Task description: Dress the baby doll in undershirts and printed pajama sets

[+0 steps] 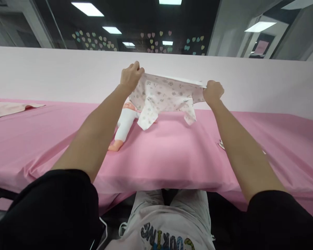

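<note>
Printed baby garment (170, 91) hangs stretched between your two hands, above the far part of the wide pink-covered table (169, 156) and in front of the white wall (263, 83). A pale cloth (7, 108) lies on the table well off to your left. Scattered with small motifs, the garment has a taut upper edge that slopes slightly down toward your right, and two loose flaps drop below it. Beside your left forearm (94, 132), a doll (125, 125) in white lies on the table, its upper part partly covered from your view. Your left hand (131, 75) is the higher one, its fingers (137, 67) curled closed on the garment's upper left corner. Your right hand (213, 92) makes a fist on the upper right end, its fingers folded in, the tips hidden. The garment's body lies between your two grips and hangs below them. Smallest of all, an object (221, 144) too small to identify shows at the edge of your right forearm (245, 152).
</note>
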Motion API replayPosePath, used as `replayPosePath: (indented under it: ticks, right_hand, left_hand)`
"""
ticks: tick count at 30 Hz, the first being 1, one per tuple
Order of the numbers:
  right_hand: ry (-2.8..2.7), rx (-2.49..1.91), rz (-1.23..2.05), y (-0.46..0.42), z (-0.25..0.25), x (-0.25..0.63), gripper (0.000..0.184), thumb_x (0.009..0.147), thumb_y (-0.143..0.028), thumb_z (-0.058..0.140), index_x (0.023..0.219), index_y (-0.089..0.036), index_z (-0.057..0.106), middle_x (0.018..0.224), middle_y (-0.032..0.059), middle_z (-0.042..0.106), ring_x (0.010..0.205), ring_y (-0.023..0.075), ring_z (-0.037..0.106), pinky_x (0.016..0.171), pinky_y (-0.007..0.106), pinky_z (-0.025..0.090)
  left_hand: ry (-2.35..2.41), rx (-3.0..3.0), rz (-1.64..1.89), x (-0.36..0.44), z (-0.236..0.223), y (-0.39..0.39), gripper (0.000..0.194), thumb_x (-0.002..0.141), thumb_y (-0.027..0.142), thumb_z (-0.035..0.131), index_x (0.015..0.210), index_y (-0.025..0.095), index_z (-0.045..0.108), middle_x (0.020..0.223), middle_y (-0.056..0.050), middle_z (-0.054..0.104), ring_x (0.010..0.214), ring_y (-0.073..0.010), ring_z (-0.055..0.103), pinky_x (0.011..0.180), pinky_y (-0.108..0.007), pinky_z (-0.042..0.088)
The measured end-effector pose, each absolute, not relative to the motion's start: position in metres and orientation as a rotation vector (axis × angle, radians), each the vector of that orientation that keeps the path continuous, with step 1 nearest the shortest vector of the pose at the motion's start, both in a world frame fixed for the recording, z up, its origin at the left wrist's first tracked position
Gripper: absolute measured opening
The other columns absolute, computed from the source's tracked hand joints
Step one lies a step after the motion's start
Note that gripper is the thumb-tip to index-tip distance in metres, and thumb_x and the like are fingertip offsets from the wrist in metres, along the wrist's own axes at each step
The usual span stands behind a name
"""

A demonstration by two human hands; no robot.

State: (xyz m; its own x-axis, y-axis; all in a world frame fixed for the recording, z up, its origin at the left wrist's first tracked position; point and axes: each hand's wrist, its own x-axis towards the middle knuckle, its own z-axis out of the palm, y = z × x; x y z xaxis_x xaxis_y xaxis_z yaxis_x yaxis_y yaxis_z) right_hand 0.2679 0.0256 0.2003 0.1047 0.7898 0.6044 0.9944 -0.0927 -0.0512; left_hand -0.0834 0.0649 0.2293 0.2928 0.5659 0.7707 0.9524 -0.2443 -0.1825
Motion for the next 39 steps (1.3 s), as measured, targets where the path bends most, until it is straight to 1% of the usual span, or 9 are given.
replayPosePath:
  ticks: [3, 7, 10, 15, 19, 23, 28, 34, 39]
  right_hand:
    - [-1.683, -1.959, -0.668, 0.020, 0.178, 0.274, 0.036, 0.094, -0.031, 0.036, 0.114, -0.008, 0.056, 0.107, 0.0255, 0.057, 0.101, 0.0355, 0.054, 0.080, 0.044, 0.042]
    - [-2.135, -2.027, -0.718, -0.012, 0.111, 0.288, 0.030, 0.090, -0.013, 0.034, 0.110, -0.011, 0.057, 0.101, 0.0192, 0.062, 0.092, 0.0293, 0.058, 0.070, 0.034, 0.041]
    - [-2.483, -1.987, -0.736, -0.039, 0.061, 0.301, 0.032, 0.088, -0.007, 0.033, 0.108, -0.012, 0.057, 0.101, 0.0167, 0.063, 0.088, 0.0263, 0.059, 0.061, 0.031, 0.039]
    - [-2.684, -1.904, -0.747, -0.072, 0.025, 0.310, 0.028, 0.086, -0.005, 0.038, 0.100, -0.012, 0.060, 0.103, 0.0170, 0.061, 0.093, 0.0264, 0.057, 0.058, 0.030, 0.038]
    - [-2.837, -1.667, -0.774, -0.081, 0.023, 0.310, 0.023, 0.082, -0.005, 0.044, 0.089, -0.012, 0.064, 0.102, 0.0169, 0.062, 0.099, 0.0284, 0.053, 0.073, 0.033, 0.041]
    - [-2.959, -1.604, -0.714, -0.082, 0.023, 0.312, 0.024, 0.082, -0.003, 0.043, 0.093, -0.010, 0.064, 0.094, 0.0163, 0.065, 0.095, 0.0287, 0.057, 0.084, 0.038, 0.037]
    - [-2.863, -1.924, -0.477, -0.092, 0.023, 0.325, 0.028, 0.082, -0.003, 0.040, 0.101, -0.011, 0.058, 0.096, 0.0159, 0.065, 0.086, 0.0279, 0.062, 0.067, 0.034, 0.040]
    - [-2.819, -2.019, 0.212, -0.080, 0.052, 0.320, 0.015, 0.071, -0.017, 0.058, 0.086, -0.018, 0.062, 0.091, 0.0070, 0.066, 0.079, 0.0225, 0.061, 0.062, 0.028, 0.040]
    - [-2.475, -2.011, -0.189, -0.014, 0.050, 0.264, 0.030, 0.084, -0.015, 0.046, 0.110, -0.015, 0.059, 0.110, 0.0129, 0.063, 0.095, 0.0222, 0.060, 0.072, 0.028, 0.043]
  left_hand:
    - [-1.284, -1.933, -0.783, -0.081, 0.204, 0.062, 0.037, 0.099, 0.023, 0.016, 0.124, 0.025, 0.044, 0.117, -0.002, 0.046, 0.089, -0.0125, 0.039, 0.068, -0.028, 0.034]
    - [-1.106, -2.289, -0.296, -0.095, 0.134, 0.034, 0.030, 0.090, 0.018, 0.037, 0.110, 0.029, 0.057, 0.108, -0.004, 0.054, 0.079, -0.0158, 0.053, 0.061, -0.029, 0.035]
    - [-0.994, -2.439, 0.109, -0.105, 0.081, 0.009, 0.038, 0.088, 0.010, 0.034, 0.115, 0.026, 0.054, 0.109, -0.007, 0.056, 0.078, -0.0168, 0.057, 0.061, -0.029, 0.037]
    - [-1.057, -2.563, 0.197, -0.103, 0.034, -0.014, 0.041, 0.082, 0.007, 0.040, 0.117, 0.023, 0.052, 0.108, -0.009, 0.058, 0.082, -0.0184, 0.061, 0.062, -0.027, 0.042]
    - [-1.187, -2.553, 0.254, -0.101, 0.021, -0.013, 0.040, 0.078, 0.004, 0.045, 0.114, 0.018, 0.054, 0.106, -0.011, 0.060, 0.101, -0.0251, 0.059, 0.075, -0.032, 0.046]
    - [-1.309, -2.493, 0.344, -0.103, 0.014, -0.015, 0.037, 0.081, 0.002, 0.038, 0.112, 0.017, 0.054, 0.104, -0.012, 0.062, 0.095, -0.0248, 0.062, 0.071, -0.032, 0.047]
    - [-1.380, -2.518, 0.382, -0.110, 0.020, -0.032, 0.028, 0.081, 0.008, 0.045, 0.103, 0.017, 0.058, 0.097, -0.012, 0.064, 0.082, -0.0241, 0.065, 0.066, -0.032, 0.047]
    - [-1.553, -2.753, 0.445, -0.105, 0.067, -0.005, 0.027, 0.078, 0.021, 0.053, 0.103, 0.025, 0.063, 0.091, 0.001, 0.069, 0.078, -0.0168, 0.063, 0.066, -0.024, 0.045]
    - [-1.497, -2.504, -0.124, -0.041, 0.056, 0.053, 0.038, 0.086, 0.020, 0.042, 0.122, 0.017, 0.052, 0.124, -0.009, 0.058, 0.108, -0.0197, 0.055, 0.087, -0.029, 0.042]
